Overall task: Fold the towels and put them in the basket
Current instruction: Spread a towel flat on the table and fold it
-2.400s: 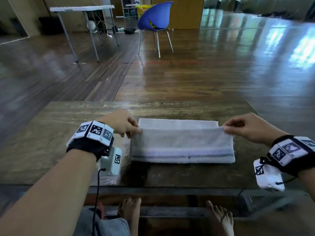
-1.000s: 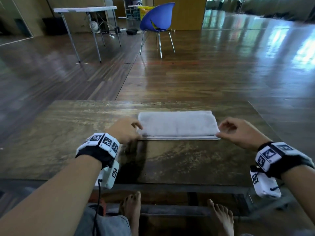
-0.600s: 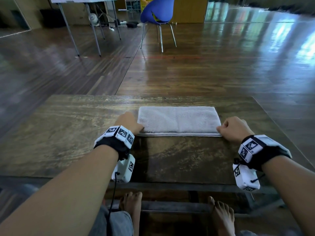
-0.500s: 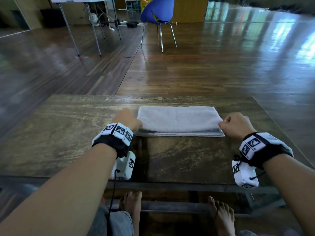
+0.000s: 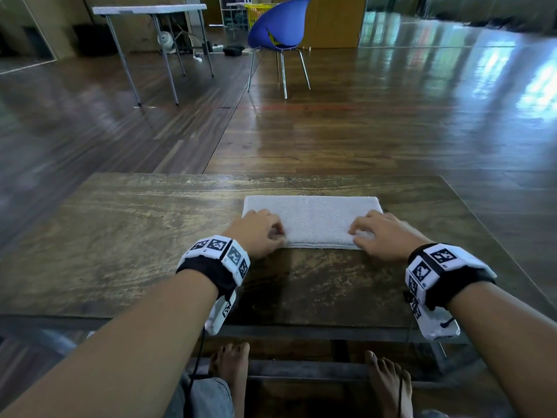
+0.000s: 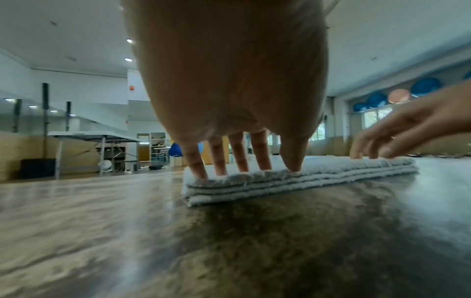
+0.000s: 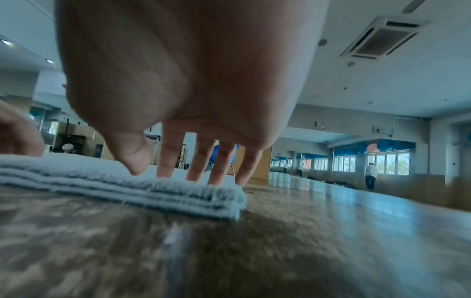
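A white towel lies folded into a long flat strip of several layers on the wooden table. My left hand rests on its near left corner, straight fingertips pressing down on the top layer. My right hand presses the near right corner the same way, fingers spread and touching the towel. Neither hand pinches the cloth. A yellow basket shows far back behind the chair.
The table's near edge is just below my wrists, my bare feet beneath it. A blue chair and a white folding table stand far off on the wooden floor. A person stands far right by the windows.
The near half of the towel was folded away over the far half. Both hands then let go of its near corners, moved inward onto the towel and now lie flat on top.
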{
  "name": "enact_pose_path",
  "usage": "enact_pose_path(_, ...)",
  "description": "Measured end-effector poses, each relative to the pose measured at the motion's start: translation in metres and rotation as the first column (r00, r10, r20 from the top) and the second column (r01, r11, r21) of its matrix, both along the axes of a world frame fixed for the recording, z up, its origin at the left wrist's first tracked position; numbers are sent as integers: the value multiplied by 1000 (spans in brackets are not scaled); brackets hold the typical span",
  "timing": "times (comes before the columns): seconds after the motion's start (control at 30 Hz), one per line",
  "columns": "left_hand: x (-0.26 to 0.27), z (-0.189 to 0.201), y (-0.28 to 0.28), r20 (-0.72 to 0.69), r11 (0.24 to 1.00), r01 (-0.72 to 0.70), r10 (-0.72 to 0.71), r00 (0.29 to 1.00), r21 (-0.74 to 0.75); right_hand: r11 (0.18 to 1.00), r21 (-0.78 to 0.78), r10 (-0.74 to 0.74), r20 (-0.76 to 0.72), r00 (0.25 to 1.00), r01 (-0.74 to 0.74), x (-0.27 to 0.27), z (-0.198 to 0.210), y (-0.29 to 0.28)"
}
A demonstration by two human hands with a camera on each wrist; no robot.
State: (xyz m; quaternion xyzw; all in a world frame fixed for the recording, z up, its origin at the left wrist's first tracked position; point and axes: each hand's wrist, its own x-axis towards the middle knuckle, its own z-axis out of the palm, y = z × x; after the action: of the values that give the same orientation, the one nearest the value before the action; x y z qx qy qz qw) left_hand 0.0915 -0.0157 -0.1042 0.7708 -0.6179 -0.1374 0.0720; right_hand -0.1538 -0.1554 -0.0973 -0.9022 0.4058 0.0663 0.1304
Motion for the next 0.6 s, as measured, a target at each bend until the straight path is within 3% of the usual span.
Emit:
enact_pose_path(0.1, -8, 4, -5, 65, 999, -36, 34, 997, 28, 997, -74, 12, -71, 997, -17, 6, 11, 4)
enact_pose_path(0.27, -31, 4, -14, 48, 982, 84, -77, 996, -170, 967, -155, 229, 164, 960, -204, 28, 4, 24)
enact_pose_path(0.43, -38, -25, -14, 20, 995, 100, -101, 995, 29, 956, 137, 260, 14, 966, -259, 39, -28, 32)
enact_pose_path(0.6, -19, -41, -6, 7, 984, 110, -112, 994, 143, 956, 207, 236, -119, 965, -208, 30, -41, 17)
